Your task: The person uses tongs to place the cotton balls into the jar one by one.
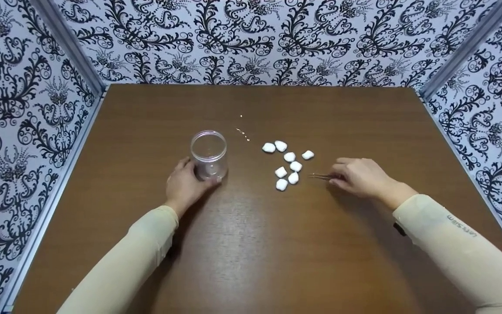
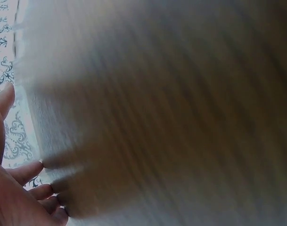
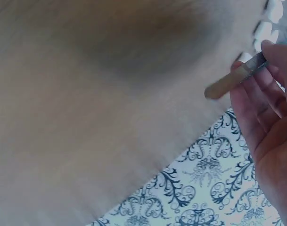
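Note:
My left hand [image 1: 186,185] is at the lower side of a clear plastic jar [image 1: 208,152], its thumb along the near side and its fingers round the far left. The jar stands upright with its round mouth uncovered. In the left wrist view, the fingers [image 2: 28,172] show at the left edge. Thin metal tweezers [image 1: 319,176] are pinched in my right hand [image 1: 357,176], tips pointing left. The right wrist view shows the blunt end of the tweezers [image 3: 228,84] sticking out past the fingers. Several white cotton balls [image 1: 295,166] lie loosely grouped left of the tweezer tips.
All of it is on a brown wooden table [image 1: 251,253]. A few small bright specks [image 1: 243,133] dot the surface behind and between the jar and the cotton balls. Patterned black-and-white walls [image 1: 251,43] close off the back and both sides.

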`<state>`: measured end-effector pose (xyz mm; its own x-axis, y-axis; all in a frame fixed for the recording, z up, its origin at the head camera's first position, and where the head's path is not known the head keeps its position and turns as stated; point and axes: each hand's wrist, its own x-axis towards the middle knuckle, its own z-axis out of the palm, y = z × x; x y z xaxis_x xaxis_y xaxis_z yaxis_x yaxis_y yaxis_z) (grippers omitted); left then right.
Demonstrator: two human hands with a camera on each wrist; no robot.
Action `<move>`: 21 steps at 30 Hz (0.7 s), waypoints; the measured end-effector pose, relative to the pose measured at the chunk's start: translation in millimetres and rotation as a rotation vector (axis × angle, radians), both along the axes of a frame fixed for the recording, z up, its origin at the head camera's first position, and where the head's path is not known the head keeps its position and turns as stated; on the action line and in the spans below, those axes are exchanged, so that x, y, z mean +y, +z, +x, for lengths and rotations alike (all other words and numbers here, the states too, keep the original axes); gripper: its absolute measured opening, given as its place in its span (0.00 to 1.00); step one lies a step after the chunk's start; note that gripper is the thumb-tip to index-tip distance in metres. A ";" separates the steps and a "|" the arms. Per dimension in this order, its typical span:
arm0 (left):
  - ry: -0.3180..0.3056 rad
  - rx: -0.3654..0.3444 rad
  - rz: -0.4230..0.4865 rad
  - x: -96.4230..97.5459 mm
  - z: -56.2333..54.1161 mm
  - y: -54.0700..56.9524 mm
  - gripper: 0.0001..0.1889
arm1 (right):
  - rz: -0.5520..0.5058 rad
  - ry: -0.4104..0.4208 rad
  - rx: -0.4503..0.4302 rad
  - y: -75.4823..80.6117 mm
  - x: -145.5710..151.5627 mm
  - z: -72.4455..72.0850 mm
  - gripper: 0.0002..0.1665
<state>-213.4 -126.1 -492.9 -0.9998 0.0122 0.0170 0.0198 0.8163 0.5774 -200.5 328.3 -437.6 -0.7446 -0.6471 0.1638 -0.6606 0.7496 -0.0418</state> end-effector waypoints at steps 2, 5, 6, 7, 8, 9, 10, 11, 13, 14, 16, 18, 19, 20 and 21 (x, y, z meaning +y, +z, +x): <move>-0.001 -0.009 0.003 0.1 0.2 -0.1 0.46 | 0.001 0.020 0.004 1.7 -2.0 0.1 0.05; -0.001 -0.018 0.009 0.6 0.9 -0.8 0.48 | 0.000 0.025 0.003 2.9 -5.3 0.1 0.04; 0.001 -0.022 0.012 0.7 1.3 -1.1 0.48 | -0.002 0.026 0.002 3.0 -6.3 -0.1 0.03; 0.004 -0.026 0.014 0.8 1.7 -1.3 0.49 | -0.003 0.028 0.001 3.4 -7.5 -0.2 0.03; 0.005 -0.024 0.014 0.9 1.9 -1.5 0.49 | -0.003 0.031 0.004 3.7 -8.7 -0.5 0.03; 0.006 -0.022 0.014 1.0 1.9 -1.4 0.49 | -0.002 0.034 0.009 3.9 -9.7 -1.0 0.04; 0.006 -0.020 0.014 1.2 2.0 -1.3 0.48 | -0.003 0.041 0.016 4.1 -10.9 -1.6 0.04; 0.006 -0.018 0.014 1.2 2.0 -1.0 0.48 | -0.003 0.047 0.023 4.4 -12.1 -2.2 0.04; 0.004 -0.016 0.012 1.4 1.7 -0.4 0.48 | -0.003 0.062 0.042 4.8 -14.5 -3.6 0.04; 0.003 -0.016 0.011 1.4 1.5 -0.2 0.48 | -0.003 0.070 0.052 4.5 -15.6 -4.5 0.04; 0.004 -0.016 0.008 1.3 1.0 -0.2 0.48 | -0.002 0.085 0.069 4.1 -18.0 -6.0 0.04; 0.006 -0.019 0.007 1.2 0.5 -0.1 0.47 | 0.000 0.097 0.078 3.5 -20.5 -7.5 0.04; 0.009 -0.020 0.006 1.1 0.3 -0.1 0.47 | 0.001 0.103 0.080 3.2 -21.7 -8.2 0.04; 0.011 -0.021 0.005 1.2 0.2 0.3 0.47 | 0.003 0.109 0.080 3.1 -22.9 -8.7 0.04; 0.012 -0.021 0.005 1.3 0.0 0.7 0.46 | 0.006 0.114 0.079 3.1 -23.9 -9.1 0.04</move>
<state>-213.4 -124.9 -492.1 -1.0000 0.0001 -0.0037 -0.0021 0.8134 0.5817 -209.7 304.4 -434.5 -0.6511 -0.7278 0.2151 -0.7425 0.6696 0.0182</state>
